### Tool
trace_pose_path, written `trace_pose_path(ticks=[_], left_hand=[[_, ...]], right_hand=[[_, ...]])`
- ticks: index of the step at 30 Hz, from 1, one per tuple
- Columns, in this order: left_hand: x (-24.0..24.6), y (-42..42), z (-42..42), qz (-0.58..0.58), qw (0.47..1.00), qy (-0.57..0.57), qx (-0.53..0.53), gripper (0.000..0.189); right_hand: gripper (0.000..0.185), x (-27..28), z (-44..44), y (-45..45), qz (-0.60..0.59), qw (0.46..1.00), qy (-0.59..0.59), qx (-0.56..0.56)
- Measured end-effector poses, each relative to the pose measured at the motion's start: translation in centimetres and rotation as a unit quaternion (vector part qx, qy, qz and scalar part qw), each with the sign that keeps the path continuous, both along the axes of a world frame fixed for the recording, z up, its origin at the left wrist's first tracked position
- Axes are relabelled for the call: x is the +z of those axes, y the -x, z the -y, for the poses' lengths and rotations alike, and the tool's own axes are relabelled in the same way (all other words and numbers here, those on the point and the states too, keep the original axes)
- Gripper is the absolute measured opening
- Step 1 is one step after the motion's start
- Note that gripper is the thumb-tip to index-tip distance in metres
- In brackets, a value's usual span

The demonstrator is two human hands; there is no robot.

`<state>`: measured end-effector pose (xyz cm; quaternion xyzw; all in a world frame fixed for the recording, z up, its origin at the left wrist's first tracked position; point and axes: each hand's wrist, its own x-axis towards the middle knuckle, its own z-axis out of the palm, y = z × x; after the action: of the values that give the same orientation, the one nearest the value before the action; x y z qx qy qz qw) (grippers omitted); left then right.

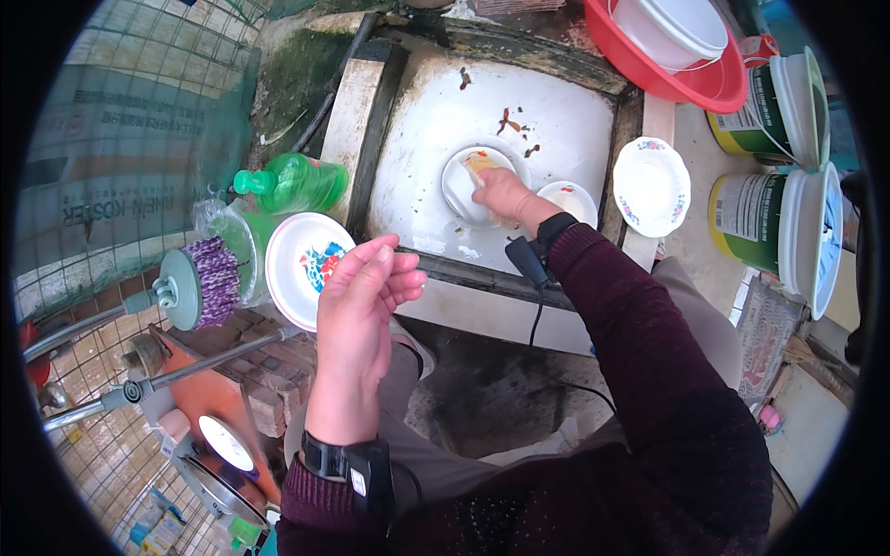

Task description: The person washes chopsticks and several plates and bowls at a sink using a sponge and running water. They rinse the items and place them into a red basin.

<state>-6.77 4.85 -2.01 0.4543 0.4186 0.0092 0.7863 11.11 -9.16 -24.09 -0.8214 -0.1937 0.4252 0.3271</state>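
My right hand [506,194] grips a yellowish sponge or cloth [480,161] inside a white bowl [455,182], which sits in the white basin [431,132]. A smaller white bowl with a red motif [571,198] lies in the basin beside my right wrist. Raised in front of a white bowl with a blue and red pattern [286,271], my left hand [368,281] has its palm up and its fingers slightly curled, with nothing visible in it. On the basin's right ledge rests a scalloped white dish with floral decoration [652,186]. Dark and reddish food scraps [509,125] are scattered in the basin.
A green pump bottle [302,182] lies on the left ledge, near a purple and white mop head [212,281]. A red plastic tub [726,87] holding a white bucket [667,35] stands at the upper right. Paint-type buckets [754,215] are on the right; wire mesh borders the left.
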Motion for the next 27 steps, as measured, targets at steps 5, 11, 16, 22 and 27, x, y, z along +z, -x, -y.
trace_pose_path(ticks=[5, 11, 16, 22, 27], left_hand=[[-1.1, -0.8, 0.9, -0.058, 0.996, 0.063, 0.014, 0.052], [-2.0, -2.1, 3.0, 0.032, 0.974, 0.224, -0.006, 0.069], [-1.9, -2.7, 6.4, 0.053, 0.984, 0.17, 0.013, 0.047], [-1.1, -1.9, 9.2, 0.108, 0.99, 0.089, -0.033, 0.05], [-1.7, -2.3, 10.8, 0.099, 0.993, 0.048, -0.052, 0.052]], right_hand=[[0.03, 7.1, 2.0, 0.5, -0.211, 0.941, -0.184, -0.191], [0.023, 19.3, 4.6, 6.4, 0.16, 0.959, -0.183, 0.149], [0.027, 24.3, 7.9, 9.5, 0.262, 0.933, -0.148, 0.196], [0.048, 23.6, 11.0, 7.8, 0.106, 0.973, -0.145, -0.148], [0.059, 21.6, 11.3, 7.6, 0.137, 0.968, -0.159, -0.139]])
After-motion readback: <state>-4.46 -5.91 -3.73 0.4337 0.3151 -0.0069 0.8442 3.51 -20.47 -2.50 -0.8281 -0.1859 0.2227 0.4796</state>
